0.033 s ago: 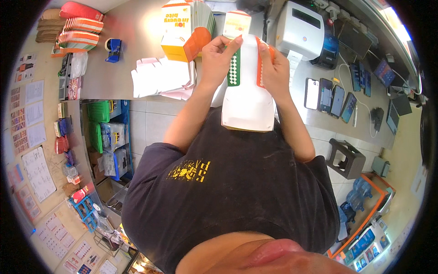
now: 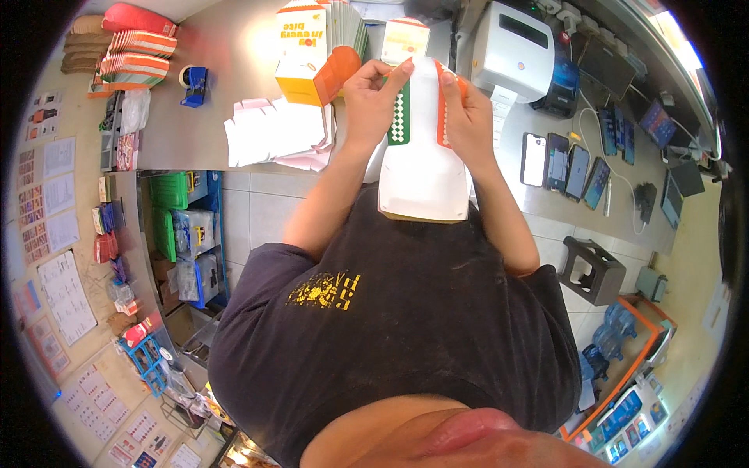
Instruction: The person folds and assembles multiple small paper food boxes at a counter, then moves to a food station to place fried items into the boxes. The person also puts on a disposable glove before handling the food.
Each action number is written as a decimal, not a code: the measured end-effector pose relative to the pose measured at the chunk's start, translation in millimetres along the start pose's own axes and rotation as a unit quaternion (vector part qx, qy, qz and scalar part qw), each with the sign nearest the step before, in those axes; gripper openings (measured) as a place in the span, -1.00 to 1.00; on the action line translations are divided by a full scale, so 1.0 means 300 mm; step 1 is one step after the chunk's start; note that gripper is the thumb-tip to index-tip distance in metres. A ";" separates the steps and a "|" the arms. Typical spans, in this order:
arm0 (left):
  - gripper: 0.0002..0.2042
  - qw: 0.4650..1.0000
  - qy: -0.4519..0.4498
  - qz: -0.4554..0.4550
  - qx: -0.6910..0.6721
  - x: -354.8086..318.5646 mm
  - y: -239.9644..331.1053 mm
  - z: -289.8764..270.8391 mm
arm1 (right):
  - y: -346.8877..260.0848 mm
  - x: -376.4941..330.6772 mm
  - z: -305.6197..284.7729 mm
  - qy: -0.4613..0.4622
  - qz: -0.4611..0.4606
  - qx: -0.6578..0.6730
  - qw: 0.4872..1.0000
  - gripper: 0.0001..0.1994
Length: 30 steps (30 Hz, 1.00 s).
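Observation:
A partly folded cardboard food box (image 2: 424,181), white inside, is held up in front of my chest at the counter's edge. One side flap (image 2: 399,121) is green with white diamonds; the other is orange-red. My left hand (image 2: 370,100) pinches the green side near its far end, thumb on top. On the orange side, my right hand (image 2: 467,117) grips with the thumb along the flap, its other fingers hidden behind. Left of my left hand lie flat white box blanks (image 2: 273,134). Just beyond them stand several orange-and-white printed boxes (image 2: 303,43), nested in a row.
A white label printer (image 2: 515,48) stands at the right, paper strip hanging out. Several phones (image 2: 555,160) lie beside it with a white cable. A blue tape dispenser (image 2: 193,86) sits on the left of the metal counter (image 2: 226,74). Another small printed box (image 2: 405,40) stands beyond my hands.
The box has shifted very slightly away from me along with both hands. My grip on it looks the same.

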<state>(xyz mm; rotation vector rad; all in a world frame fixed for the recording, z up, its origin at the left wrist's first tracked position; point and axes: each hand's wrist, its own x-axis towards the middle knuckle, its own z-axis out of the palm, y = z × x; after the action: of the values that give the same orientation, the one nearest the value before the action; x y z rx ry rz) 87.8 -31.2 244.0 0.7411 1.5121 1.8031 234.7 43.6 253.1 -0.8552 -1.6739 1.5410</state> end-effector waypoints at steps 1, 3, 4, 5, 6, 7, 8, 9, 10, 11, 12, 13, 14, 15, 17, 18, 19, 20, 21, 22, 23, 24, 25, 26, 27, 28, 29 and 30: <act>-0.85 0.999 0.024 0.035 0.007 -0.001 -0.011 0.004 | -0.006 0.000 -0.002 -0.016 -0.025 -0.010 1.000 -0.57; -0.83 1.000 0.006 0.001 0.006 -0.017 -0.032 0.001 | -0.013 0.000 -0.015 -0.016 -0.007 -0.051 0.999 -0.57; -0.82 1.000 -0.007 -0.016 -0.005 -0.023 -0.042 -0.008 | -0.013 0.002 -0.021 -0.016 0.012 -0.074 0.997 -0.56; -0.75 0.999 -0.016 -0.038 0.016 -0.037 -0.054 -0.013 | -0.010 0.002 -0.023 0.000 0.001 -0.054 0.999 -0.57; -0.74 0.994 -0.069 -0.080 0.025 -0.048 -0.065 -0.025 | -0.004 0.004 -0.026 0.024 0.004 -0.041 0.999 -0.57; -0.73 0.985 -0.123 -0.120 0.036 -0.056 -0.071 -0.047 | 0.004 0.009 -0.025 0.052 0.024 -0.031 0.998 -0.57; -0.71 0.971 -0.178 -0.154 0.048 -0.047 -0.079 -0.069 | 0.016 0.022 -0.024 0.046 0.007 -0.017 0.999 -0.58; -0.69 0.968 -0.183 -0.145 0.093 -0.041 -0.084 -0.089 | 0.026 0.020 -0.021 0.043 0.016 -0.006 0.999 -0.59; -0.69 0.972 -0.144 -0.121 0.139 -0.032 -0.087 -0.115 | 0.037 0.023 -0.021 0.032 0.004 0.013 0.999 -0.60; -0.69 0.973 -0.109 -0.101 0.179 -0.024 -0.090 -0.137 | 0.048 0.021 -0.026 -0.019 0.031 -0.036 0.999 -0.60; -0.68 0.970 -0.074 -0.080 0.216 -0.012 -0.095 -0.151 | 0.058 0.020 -0.032 -0.079 0.037 -0.078 0.993 -0.60; -0.69 0.994 -0.055 -0.081 0.048 0.000 -0.104 -0.150 | 0.065 0.016 -0.043 -0.131 0.083 -0.134 0.979 -0.60; -0.73 0.995 -0.049 -0.076 0.031 0.007 -0.104 -0.159 | 0.068 0.006 -0.057 -0.174 0.048 -0.134 0.974 -0.61; -0.78 0.990 -0.037 -0.080 0.114 0.016 -0.103 -0.161 | 0.070 0.004 -0.067 -0.208 0.052 -0.148 0.965 -0.62; -0.71 0.972 -0.020 -0.004 0.232 0.018 -0.100 -0.150 | 0.071 -0.001 -0.074 -0.230 0.019 -0.265 0.936 -0.66; -0.64 0.957 -0.002 0.075 0.279 0.019 -0.099 -0.139 | 0.071 -0.006 -0.067 -0.184 0.013 -0.333 0.925 -0.67; -0.55 0.934 0.016 0.155 0.321 0.016 -0.099 -0.126 | 0.073 -0.008 -0.052 -0.137 0.009 -0.399 0.907 -0.68; -0.50 0.938 -0.028 0.145 0.314 0.012 -0.100 -0.113 | 0.077 -0.008 -0.030 -0.086 -0.006 -0.459 0.884 -0.70; -0.45 0.939 -0.071 0.136 0.307 0.002 -0.101 -0.103 | 0.081 -0.019 -0.012 -0.075 -0.008 -0.465 0.882 -0.70; -0.40 0.939 -0.112 0.127 0.299 -0.004 -0.105 -0.094 | 0.089 -0.024 0.017 -0.071 -0.050 -0.438 0.895 -0.68; -0.42 0.957 -0.173 -0.044 0.230 -0.012 -0.112 -0.088 | 0.099 -0.033 0.045 -0.059 -0.117 -0.407 0.904 -0.65; -0.43 0.961 -0.181 -0.047 0.203 -0.016 -0.119 -0.085 | 0.109 -0.039 0.057 -0.066 -0.149 -0.388 0.907 -0.61; -0.44 0.965 -0.185 -0.055 0.179 -0.017 -0.127 -0.088 | 0.119 -0.049 0.050 -0.050 -0.211 -0.409 0.886 -0.55; -0.44 0.967 -0.196 -0.061 0.151 -0.016 -0.135 -0.094 | 0.128 -0.062 0.036 -0.052 -0.235 -0.442 0.864 -0.46; -0.48 0.979 -0.132 -0.149 0.036 -0.007 -0.141 -0.106 | 0.138 -0.065 0.016 -0.063 -0.233 -0.430 0.870 -0.38; -0.52 0.962 -0.084 -0.233 -0.118 0.000 -0.146 -0.122 | 0.147 -0.072 -0.007 -0.091 -0.179 -0.359 0.911 -0.28; -0.52 0.956 -0.097 -0.251 -0.119 0.012 -0.149 -0.142 | 0.158 -0.065 -0.035 -0.124 -0.095 -0.233 0.960 -0.17; -0.53 0.950 -0.095 -0.270 -0.125 0.028 -0.151 -0.159 | 0.169 -0.055 -0.062 -0.154 0.006 -0.108 0.982 -0.07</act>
<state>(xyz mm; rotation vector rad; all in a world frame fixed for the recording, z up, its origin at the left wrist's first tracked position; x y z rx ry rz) 51.4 -48.6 191.3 0.3195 1.1832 1.4216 259.9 43.4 202.4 -0.7641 -2.0919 1.5811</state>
